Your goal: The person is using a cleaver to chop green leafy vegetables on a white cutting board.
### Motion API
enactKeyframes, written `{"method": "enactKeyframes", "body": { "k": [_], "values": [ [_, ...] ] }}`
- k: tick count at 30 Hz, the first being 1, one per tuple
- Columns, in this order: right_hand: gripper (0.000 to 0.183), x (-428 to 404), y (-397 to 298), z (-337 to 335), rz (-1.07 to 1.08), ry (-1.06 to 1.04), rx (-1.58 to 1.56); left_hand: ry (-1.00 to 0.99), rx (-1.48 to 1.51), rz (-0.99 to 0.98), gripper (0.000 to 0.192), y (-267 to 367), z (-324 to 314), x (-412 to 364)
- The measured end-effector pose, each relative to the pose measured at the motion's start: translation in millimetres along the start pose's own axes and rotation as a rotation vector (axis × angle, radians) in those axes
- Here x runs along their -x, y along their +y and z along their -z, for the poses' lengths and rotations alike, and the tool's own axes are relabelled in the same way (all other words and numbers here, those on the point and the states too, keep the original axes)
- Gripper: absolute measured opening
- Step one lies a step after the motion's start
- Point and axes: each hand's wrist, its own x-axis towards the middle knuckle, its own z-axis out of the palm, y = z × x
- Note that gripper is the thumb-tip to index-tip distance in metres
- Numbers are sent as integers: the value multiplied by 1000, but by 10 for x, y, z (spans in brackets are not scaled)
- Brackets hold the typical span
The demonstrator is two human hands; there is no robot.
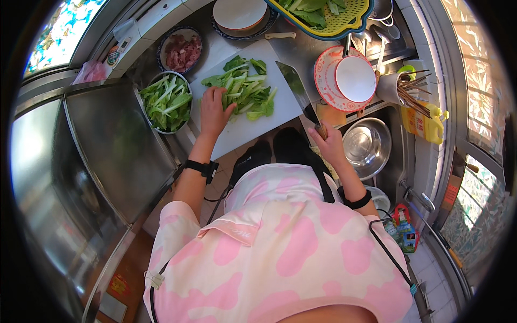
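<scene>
Chopped leafy greens [250, 91] lie in a loose pile on a white cutting board [278, 113]. At the pile's left edge, my left hand [215, 110] rests with its fingers against the leaves; whether it grips any is hidden. My right hand [330, 143] is closed around the handle of a cleaver [294, 82], whose broad blade is at the board's right edge, apart from the greens. A white-rimmed bowl [190, 117] heaped with cut greens stands left of the board. Behind it, a patterned bowl [160, 60] holds pieces of raw meat [182, 52].
A yellow colander [357, 18] of leaves stands at the back. Right are a patterned plate [323, 80] under a white lidlike dish [355, 78], a chopstick holder [388, 88] and a steel basin [367, 147] in the sink. A knife with a pale handle [280, 35] lies behind the board.
</scene>
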Motion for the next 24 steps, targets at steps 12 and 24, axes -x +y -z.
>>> {"method": "enactKeyframes", "body": {
  "k": [12, 24],
  "values": [
    [34, -103, -175, -322, 101, -108, 53, 125, 366, 289, 34, -355, -106, 100],
    [34, -187, -430, -622, 164, -227, 128, -120, 51, -245, 28, -675, -72, 1235]
  ]
}}
